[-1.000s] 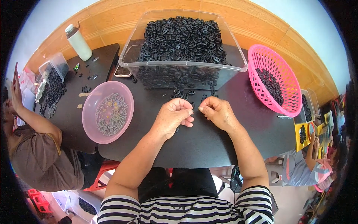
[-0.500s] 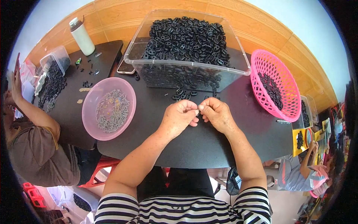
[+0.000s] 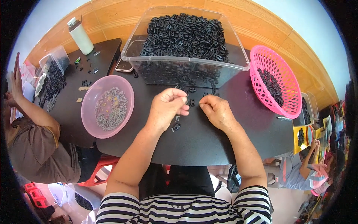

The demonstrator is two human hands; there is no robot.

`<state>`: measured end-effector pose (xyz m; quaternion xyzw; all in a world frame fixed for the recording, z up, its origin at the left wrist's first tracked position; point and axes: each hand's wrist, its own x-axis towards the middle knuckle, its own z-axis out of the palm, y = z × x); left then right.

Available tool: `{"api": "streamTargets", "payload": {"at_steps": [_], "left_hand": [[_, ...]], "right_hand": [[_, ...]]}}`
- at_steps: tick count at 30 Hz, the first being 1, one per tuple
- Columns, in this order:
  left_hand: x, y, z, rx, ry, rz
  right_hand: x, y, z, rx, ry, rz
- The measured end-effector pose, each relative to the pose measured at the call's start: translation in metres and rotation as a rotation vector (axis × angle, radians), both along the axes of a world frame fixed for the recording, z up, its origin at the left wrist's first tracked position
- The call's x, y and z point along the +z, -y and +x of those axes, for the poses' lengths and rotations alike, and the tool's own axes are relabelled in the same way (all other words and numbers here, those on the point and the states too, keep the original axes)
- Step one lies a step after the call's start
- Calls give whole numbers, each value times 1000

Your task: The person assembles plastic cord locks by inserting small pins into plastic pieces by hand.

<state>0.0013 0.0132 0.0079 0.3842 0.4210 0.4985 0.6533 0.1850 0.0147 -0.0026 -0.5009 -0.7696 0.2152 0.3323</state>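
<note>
My left hand (image 3: 168, 107) is raised above the dark table with thumb and fingers curled together. Whatever it may pinch is too small to name. A short gap away, my right hand (image 3: 219, 112) has its thumb and index finger pressed together, with their contents hidden too. Between the hands lies a black two-holed piece (image 3: 192, 102), and another black piece (image 3: 192, 89) rests just beyond it. Nearer to me, beside my left wrist, lie a loose black piece (image 3: 177, 127) and a few small pale grey pegs (image 3: 177, 118).
A clear bin (image 3: 186, 59) heaped with black pieces stands ahead. On the left is a pink bowl (image 3: 86, 108) of small grey parts; on the right, a pink basket (image 3: 294, 86) holds black parts. A bottle (image 3: 81, 39) stands far left, where a person (image 3: 41, 149) sits.
My hands have come apart from their shared pinch, the left one moving up and left. A black piece and grey pegs now show on the table beside my left wrist.
</note>
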Motion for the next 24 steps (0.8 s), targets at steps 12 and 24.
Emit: {"api": "streamTargets", "payload": {"at_steps": [12,24], "left_hand": [[3,-5,-20,68,173,23],[5,-3,-21,33,202,-7]], "right_hand": [[1,22,-39,316,215,117],[-6,18,-55,234,319,227]]}}
